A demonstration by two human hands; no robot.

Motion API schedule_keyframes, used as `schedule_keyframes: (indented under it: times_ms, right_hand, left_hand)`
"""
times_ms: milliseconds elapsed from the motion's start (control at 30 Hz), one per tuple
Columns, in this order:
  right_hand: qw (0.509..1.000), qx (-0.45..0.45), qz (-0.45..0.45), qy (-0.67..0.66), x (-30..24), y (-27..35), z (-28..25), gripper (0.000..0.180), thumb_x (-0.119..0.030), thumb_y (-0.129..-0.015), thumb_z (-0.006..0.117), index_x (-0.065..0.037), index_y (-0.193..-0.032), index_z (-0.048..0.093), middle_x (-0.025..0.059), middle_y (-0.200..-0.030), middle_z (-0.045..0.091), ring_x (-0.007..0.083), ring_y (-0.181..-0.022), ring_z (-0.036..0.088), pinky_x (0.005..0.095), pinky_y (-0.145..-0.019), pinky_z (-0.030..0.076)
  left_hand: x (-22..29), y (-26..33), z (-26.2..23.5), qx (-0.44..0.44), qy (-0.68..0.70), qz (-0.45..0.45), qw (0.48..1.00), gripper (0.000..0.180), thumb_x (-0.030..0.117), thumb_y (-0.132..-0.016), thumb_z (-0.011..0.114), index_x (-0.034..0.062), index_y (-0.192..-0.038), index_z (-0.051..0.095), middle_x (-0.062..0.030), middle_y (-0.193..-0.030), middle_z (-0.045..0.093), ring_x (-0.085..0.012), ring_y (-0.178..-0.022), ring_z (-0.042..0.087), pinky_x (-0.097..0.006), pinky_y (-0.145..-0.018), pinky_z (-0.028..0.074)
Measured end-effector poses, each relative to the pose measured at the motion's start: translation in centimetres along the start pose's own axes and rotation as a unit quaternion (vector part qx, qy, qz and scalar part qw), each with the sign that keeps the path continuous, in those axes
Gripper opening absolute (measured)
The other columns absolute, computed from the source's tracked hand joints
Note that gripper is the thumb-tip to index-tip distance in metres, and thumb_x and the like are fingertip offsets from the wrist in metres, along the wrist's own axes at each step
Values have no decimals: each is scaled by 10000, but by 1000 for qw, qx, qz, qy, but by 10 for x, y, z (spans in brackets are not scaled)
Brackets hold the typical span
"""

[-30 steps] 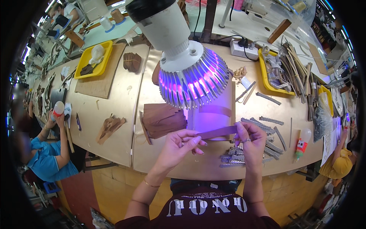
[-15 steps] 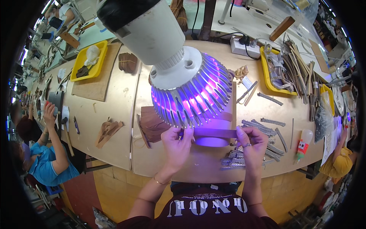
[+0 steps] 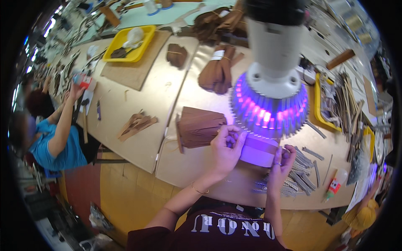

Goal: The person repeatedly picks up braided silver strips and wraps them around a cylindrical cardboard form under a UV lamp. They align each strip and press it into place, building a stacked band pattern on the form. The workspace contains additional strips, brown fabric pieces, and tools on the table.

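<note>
My left hand [image 3: 226,151] is closed, thumb and fingers pinching the left end of a flat brown strip [image 3: 262,144]. At the strip's other end, my right hand [image 3: 281,166] pinches it too. Stretched between them, the strip runs along the upper part of a pale block [image 3: 256,157], which glows purple. Directly above hangs a white lamp [image 3: 274,85] with a finned metal head and purple light, hiding whatever lies behind the block. Left of my left hand is a fanned stack of brown strips [image 3: 200,127]. Short braided grey strips [image 3: 300,175] lie in a heap beside my right hand.
A tied brown bundle [image 3: 217,73] and a yellow tray [image 3: 144,50] lie farther back. At right are another yellow tray [image 3: 324,115], long thin strips [image 3: 345,104] and a glue bottle [image 3: 336,184]. A co-worker in blue [image 3: 58,140] sits at left, holding a bottle [image 3: 86,81].
The view has turned and shifted, so the lamp now appears farther right and the fanned stack is uncovered. Both hands still hold the strip, which now sits closer against the block.
</note>
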State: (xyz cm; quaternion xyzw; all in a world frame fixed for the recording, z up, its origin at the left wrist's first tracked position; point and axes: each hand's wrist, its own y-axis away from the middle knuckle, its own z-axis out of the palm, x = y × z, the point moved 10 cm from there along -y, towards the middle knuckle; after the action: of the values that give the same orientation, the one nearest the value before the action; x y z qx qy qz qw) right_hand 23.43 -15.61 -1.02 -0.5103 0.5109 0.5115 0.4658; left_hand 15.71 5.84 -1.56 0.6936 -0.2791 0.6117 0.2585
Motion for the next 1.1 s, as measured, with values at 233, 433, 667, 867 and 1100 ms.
schedule_keyframes:
  times_ms: [233, 433, 667, 867, 1100]
  right_hand:
    - [992, 100, -77, 16, -29, 11, -38, 167, -136, -1017, 516, -64, -1167, 497, -36, -892, 473, 14, -691, 380, 172, -581, 322]
    - [982, 46, -175, 45, -66, 28, -24, 129, -7, -960, 551, -31, -1077, 503, 16, -960, 499, 64, -767, 472, 211, -703, 413]
    - [979, -101, -169, 49, -78, 52, 32, 171, 7, -897, 626, -5, -1035, 525, 47, -919, 529, 99, -777, 521, 235, -717, 438]
    - [946, -275, -132, 113, -89, 62, 72, 249, -91, -842, 708, 13, -1051, 622, 74, -889, 609, 141, -735, 542, 270, -675, 450]
    - [955, -277, -91, 50, -104, 58, 71, 303, -139, -850, 720, 6, -1109, 662, 72, -915, 640, 134, -783, 589, 276, -707, 465]
  left_hand:
    - [53, 12, -82, 105, -251, 254, 928, 148, 102, -869, 700, 20, -981, 647, -109, -926, 617, -218, -753, 637, -342, -681, 526]
    - [-13, 11, -160, 96, -296, -20, 950, 218, 56, -866, 696, -16, -1064, 641, -82, -853, 632, -161, -750, 617, -263, -641, 505]
    - [-54, 8, -182, 70, -4, -129, 989, 275, 71, -908, 656, -16, -1164, 606, -67, -852, 665, -122, -762, 634, -261, -694, 523]
    - [13, 27, -136, -46, 302, -73, 949, 208, 27, -920, 633, -1, -1124, 605, -61, -890, 661, -117, -780, 629, -247, -710, 520]
    - [88, 77, -29, -162, 127, 90, 975, 290, -7, -873, 661, -9, -1150, 575, -68, -915, 654, -153, -792, 633, -269, -746, 511]
